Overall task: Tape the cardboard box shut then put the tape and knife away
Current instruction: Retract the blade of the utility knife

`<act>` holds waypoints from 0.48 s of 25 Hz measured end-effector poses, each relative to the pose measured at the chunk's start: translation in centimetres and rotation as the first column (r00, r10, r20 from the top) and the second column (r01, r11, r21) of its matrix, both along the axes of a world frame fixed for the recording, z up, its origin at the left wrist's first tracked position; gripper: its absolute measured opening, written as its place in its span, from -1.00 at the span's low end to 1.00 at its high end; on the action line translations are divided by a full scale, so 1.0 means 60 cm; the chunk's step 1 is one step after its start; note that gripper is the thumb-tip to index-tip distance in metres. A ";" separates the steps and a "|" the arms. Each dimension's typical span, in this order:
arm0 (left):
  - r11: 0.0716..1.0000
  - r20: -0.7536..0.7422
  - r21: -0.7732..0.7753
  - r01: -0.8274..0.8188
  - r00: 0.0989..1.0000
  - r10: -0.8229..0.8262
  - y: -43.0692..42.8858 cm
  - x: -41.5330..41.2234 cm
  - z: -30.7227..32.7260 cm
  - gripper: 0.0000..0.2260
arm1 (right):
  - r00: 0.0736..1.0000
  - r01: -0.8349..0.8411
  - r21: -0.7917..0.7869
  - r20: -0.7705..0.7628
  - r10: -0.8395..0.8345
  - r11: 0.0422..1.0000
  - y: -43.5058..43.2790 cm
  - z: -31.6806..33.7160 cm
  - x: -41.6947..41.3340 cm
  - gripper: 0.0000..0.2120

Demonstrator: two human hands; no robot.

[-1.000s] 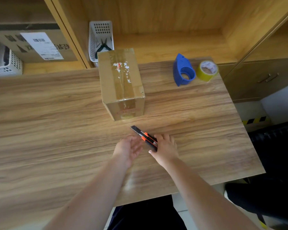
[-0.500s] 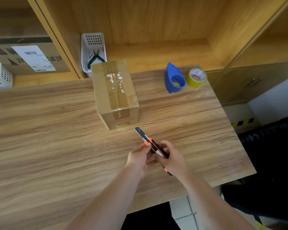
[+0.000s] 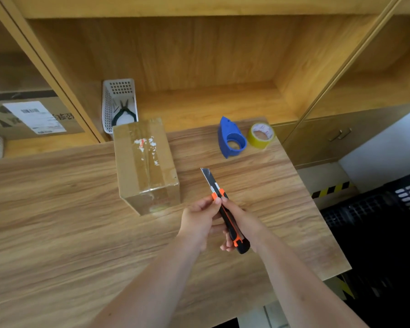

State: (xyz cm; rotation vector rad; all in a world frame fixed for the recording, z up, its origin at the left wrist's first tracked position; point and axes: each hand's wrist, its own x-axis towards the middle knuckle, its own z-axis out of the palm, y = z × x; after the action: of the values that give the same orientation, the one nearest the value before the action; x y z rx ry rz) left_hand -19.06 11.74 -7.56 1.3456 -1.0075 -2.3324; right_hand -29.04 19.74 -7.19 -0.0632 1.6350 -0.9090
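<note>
step: box (image 3: 147,164) looks taped already; I judge knife put-away is in hand
knife (image 3: 225,209): above table (image 3: 57,221), blade out, pointing away
right hand (image 3: 244,226): clenched round handle
left hand (image 3: 199,218): fingertips pinching orange slider
next: retract blade first, I'd say
tape (image 3: 260,136): far right, beside blue dispenser (image 3: 231,138)
room: clear tabletop ahead; edge close on right

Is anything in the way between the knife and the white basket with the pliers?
Yes. The cardboard box stands right in front of the white basket, between it and the knife held in both hands.
</note>
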 end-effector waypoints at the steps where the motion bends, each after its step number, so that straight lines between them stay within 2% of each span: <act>1: 1.000 -0.006 -0.009 -0.005 1.000 0.005 -0.004 -0.006 0.006 -0.85 | 1.000 0.001 -0.005 0.001 -0.001 1.000 -0.005 0.006 -0.006 -0.27; 5: 0.999 -0.009 -0.046 -0.012 1.000 0.012 -0.021 -0.030 0.020 -0.87 | 0.998 -0.066 -0.032 -0.024 0.065 0.997 -0.020 0.019 -0.030 -0.36; 12: 0.993 0.004 -0.107 -0.054 0.998 0.055 -0.063 -0.083 0.032 -0.85 | 0.994 -0.052 -0.030 -0.097 0.049 0.998 -0.067 0.012 -0.081 -0.31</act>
State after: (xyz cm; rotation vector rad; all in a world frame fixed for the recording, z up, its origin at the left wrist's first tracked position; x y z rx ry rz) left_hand -24.02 7.97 -5.62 1.3244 -1.0683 -2.2027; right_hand -33.88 15.75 -6.48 -0.1724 1.7007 -0.9053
